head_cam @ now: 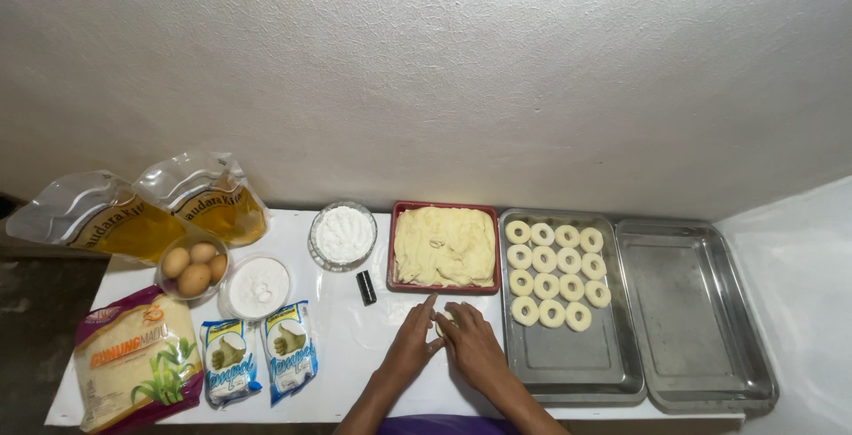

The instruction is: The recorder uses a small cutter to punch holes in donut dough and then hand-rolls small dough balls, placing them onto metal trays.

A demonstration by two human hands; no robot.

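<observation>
White desk (337, 373) under rough white wall. Lower left: packets, eggs, flour bowls. Centre: red dough tray (445, 247); left hand (411, 339), right hand (470, 344), fingers curled around dough piece (441, 322). Right: ring tray (568, 346) about half filled; far-right tray (701, 346) bare.

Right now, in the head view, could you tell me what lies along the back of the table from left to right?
Two oil pouches → glass bowl of white powder → red tray of dough → steel tray of dough rings → bare steel tray.
</observation>
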